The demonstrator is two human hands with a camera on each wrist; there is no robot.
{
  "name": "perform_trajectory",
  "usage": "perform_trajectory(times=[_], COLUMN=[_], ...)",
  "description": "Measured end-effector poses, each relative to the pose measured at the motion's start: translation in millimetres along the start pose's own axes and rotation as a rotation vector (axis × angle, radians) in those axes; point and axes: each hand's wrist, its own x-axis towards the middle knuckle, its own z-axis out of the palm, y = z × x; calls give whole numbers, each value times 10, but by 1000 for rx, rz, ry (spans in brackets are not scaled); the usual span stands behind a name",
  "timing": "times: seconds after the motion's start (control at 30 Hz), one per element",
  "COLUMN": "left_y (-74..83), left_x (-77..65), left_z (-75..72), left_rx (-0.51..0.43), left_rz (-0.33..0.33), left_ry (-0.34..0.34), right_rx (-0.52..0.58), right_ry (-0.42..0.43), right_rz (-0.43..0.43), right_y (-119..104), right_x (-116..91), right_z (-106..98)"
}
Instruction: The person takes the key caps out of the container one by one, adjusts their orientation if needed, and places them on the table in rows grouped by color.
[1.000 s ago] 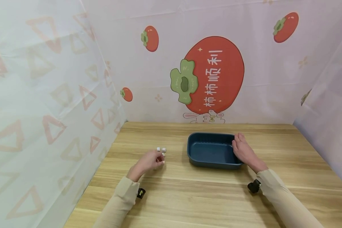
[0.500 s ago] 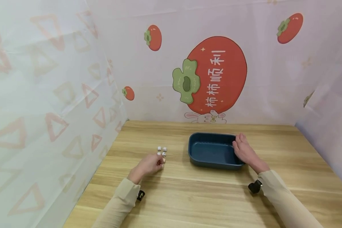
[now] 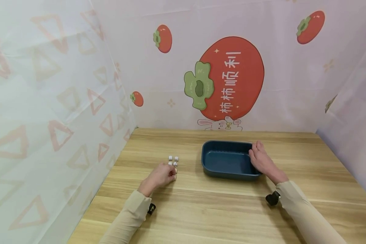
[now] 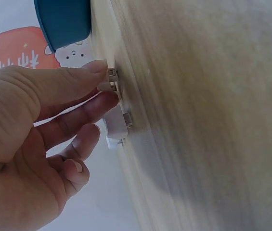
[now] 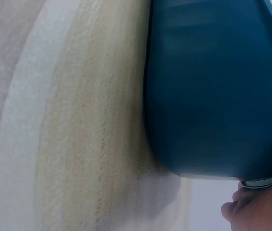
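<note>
My left hand [image 3: 160, 175] is low over the wooden table, its thumb and a finger pinching a small pale block [image 4: 106, 81] with a narrower part on its underside. The other fingers curl loosely beside it. Just beyond the hand, several more small white blocks [image 3: 170, 158] lie in short rows, partly hidden behind the fingers. In the left wrist view one white block [image 4: 115, 121] stands right behind the fingertips. My right hand [image 3: 262, 160] grips the right end of a deep blue rectangular container [image 3: 224, 176], thumb at the inner side of the rim and fingers along the outside.
The wood-grain table [image 3: 201, 210] runs back to a printed cloth wall [image 3: 158, 74] with persimmon pictures. Another cloth [image 3: 61, 142] closes the left side. Bare tabletop separates the white blocks from the container.
My left hand has come slightly nearer to me along the blocks, uncovering more of them at the back. The right hand keeps its hold on the container. The head view has shifted a little.
</note>
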Motion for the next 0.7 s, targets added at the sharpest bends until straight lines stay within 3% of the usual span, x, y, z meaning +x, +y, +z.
perform_trajectory(times=[0.27,0.47,0.7], left_y=[1,31,27], left_x=[26,110,248], left_z=[-13,-117,-239], left_rx=[5,-91,-81], left_rz=[-2,3,7], left_ry=[-35,-27,-26], right_rx=[9,2,-17], right_ry=[-2,-8,12], right_rz=[12,19,2], right_y=[-4,1,18], right_x=[-6,-13,9], right_z=[-11,-29,1])
